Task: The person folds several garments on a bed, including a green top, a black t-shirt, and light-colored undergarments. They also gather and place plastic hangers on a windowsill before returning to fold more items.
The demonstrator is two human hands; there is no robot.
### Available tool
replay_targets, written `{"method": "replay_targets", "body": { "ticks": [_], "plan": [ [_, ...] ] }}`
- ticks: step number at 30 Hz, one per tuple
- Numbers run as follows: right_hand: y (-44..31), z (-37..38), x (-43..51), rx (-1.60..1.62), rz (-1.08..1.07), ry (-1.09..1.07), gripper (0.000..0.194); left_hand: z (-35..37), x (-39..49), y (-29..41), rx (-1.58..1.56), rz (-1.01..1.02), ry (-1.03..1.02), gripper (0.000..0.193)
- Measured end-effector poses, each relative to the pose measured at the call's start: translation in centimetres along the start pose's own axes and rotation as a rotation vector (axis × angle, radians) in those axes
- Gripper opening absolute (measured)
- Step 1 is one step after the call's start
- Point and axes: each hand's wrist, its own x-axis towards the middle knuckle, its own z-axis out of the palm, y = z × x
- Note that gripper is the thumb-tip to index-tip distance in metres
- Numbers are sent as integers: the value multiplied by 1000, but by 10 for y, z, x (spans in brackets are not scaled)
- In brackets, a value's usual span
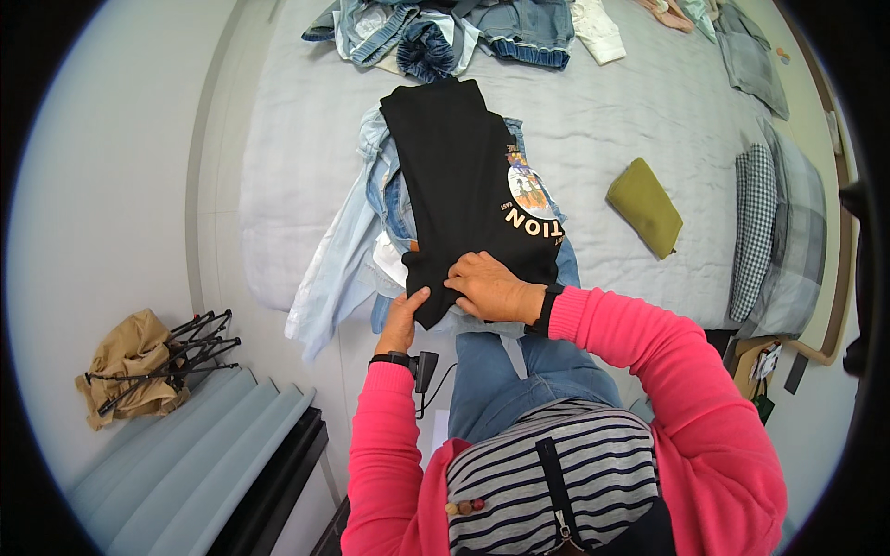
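Observation:
A black printed garment [452,181], partly folded over, lies on top of light-blue denim clothing [379,167] near the bed's front edge. A round coloured picture and lettering show along its right side. My left hand [401,321] grips the garment's lower left corner, thumb on top and fingers hidden beneath. My right hand [492,283] rests on the black cloth just to the right, fingers bent against it; whether it pinches the fabric I cannot tell. Pale denim and a white piece of cloth [391,258] stick out on the left from under the black garment.
Jeans [521,31] and other clothes lie at the bed's far side. An olive folded cloth item [646,208] sits on the grey bedsheet [626,111] to the right, with a checked pillow [752,229] beyond. A tan folding chair [139,368] stands at lower left.

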Motion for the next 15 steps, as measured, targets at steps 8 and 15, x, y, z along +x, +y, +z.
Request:
{"method": "replay_targets", "body": {
  "ticks": [8, 15],
  "plan": [
    [-21, 19, -14, -84, -39, 86, 88, 26, -47, 40, -104, 108, 123, 26],
    [-19, 35, -19, 845, 400, 309, 40, 124, -65, 88, 100, 223, -290, 46]
  ]
}}
